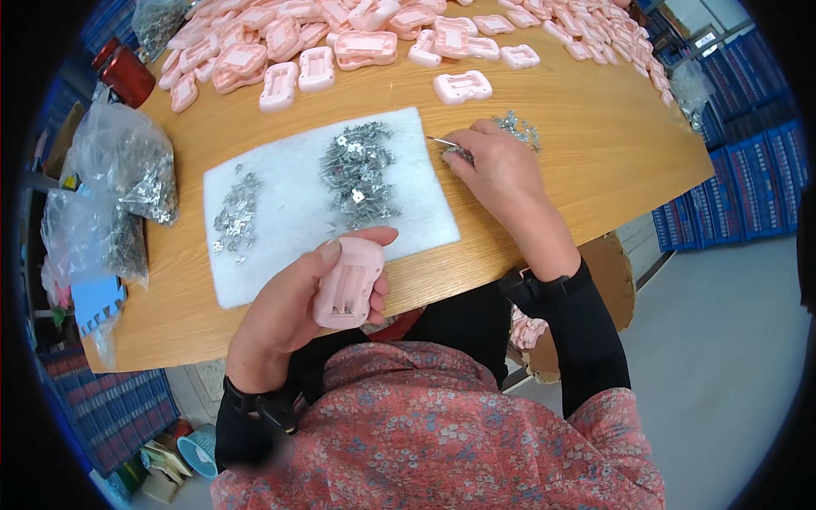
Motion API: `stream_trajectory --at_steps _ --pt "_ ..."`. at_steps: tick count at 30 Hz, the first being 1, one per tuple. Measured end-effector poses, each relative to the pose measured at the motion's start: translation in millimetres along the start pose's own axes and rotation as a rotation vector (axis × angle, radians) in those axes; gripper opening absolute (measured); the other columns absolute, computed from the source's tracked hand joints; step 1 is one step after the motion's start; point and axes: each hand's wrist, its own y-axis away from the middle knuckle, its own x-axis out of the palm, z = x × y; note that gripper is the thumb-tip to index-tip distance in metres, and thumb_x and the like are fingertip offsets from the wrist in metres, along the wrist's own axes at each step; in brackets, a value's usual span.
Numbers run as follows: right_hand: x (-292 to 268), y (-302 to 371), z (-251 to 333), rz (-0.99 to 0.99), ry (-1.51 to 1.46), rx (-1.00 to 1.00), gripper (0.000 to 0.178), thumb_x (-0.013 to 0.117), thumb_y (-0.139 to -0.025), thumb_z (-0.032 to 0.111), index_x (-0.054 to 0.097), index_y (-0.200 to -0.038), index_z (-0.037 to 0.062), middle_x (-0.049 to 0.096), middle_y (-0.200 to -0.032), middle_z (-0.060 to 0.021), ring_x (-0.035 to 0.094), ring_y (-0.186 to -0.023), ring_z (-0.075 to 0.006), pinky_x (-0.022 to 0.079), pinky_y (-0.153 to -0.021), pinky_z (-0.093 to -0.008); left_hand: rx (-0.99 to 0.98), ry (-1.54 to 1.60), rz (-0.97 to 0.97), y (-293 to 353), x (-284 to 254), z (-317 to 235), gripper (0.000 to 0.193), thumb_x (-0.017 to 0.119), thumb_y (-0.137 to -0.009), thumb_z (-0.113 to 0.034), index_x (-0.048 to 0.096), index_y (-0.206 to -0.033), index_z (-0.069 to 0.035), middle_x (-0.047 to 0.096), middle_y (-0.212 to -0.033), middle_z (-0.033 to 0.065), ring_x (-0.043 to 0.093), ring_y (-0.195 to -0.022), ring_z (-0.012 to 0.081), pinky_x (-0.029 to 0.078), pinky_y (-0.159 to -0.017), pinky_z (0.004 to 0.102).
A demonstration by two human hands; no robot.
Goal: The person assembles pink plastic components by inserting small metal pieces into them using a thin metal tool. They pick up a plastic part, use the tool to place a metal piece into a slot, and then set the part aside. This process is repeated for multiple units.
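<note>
My left hand (297,293) is wrapped round a pale pink plastic casing (349,285), tilted at the table's near edge. Its hollow battery compartment faces up, and small metal contacts show at the lower end. My right hand (501,166) pinches thin metal tweezers (441,141), their tip pointing left at the white foam sheet's (289,170) right edge. On the sheet lie a large heap of metal spring contacts (359,174) and a smaller scatter of flat metal contacts (239,212). Another little pile of metal pieces (520,130) rests on the wood just beyond my right hand.
Many pink casings (365,48) cover the far side of the wooden table (595,144); a single casing (463,87) lies nearer. Clear bags of metal parts (144,174) and a red canister (124,75) stand at the left. Blue stacked trays (739,183) are to the right.
</note>
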Motion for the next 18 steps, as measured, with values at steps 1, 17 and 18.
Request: stream_trajectory --at_steps 1,17,18 --pt "3 -4 1 0.034 0.042 0.013 0.015 0.07 -0.084 0.017 0.071 -0.097 0.0089 0.064 -0.087 -0.0109 0.063 -0.078 -0.0297 0.051 -0.069 -0.039 -0.002 0.052 -0.007 0 0 0 0.063 0.041 -0.101 -0.046 0.041 -0.143 0.001 0.064 -0.099 0.011 0.065 -0.088 0.02 0.056 -0.081 0.037" --pt "-23 26 49 0.097 -0.762 0.019 0.016 0.076 -0.08 0.007 0.062 -0.081 0.0 0.053 -0.071 -0.0006 0.047 -0.061 -0.0079 0.039 -0.056 -0.0245 0.306 -0.16 -0.32 -40 28 -9 0.057 0.072 -0.086 -0.009 0.048 -0.137 -0.002 0.064 -0.095 0.0047 0.064 -0.08 0.0138 0.054 -0.074 0.0277" --pt "-24 28 53 0.093 -0.751 0.005 0.015 0.076 -0.08 0.007 0.062 -0.081 0.0002 0.052 -0.071 -0.0004 0.047 -0.061 -0.0079 0.039 -0.056 -0.0247 0.317 -0.191 -0.306 -43 26 -6 0.056 0.072 -0.086 -0.008 0.049 -0.137 -0.002 0.063 -0.095 0.0042 0.064 -0.08 0.0135 0.054 -0.074 0.0274"
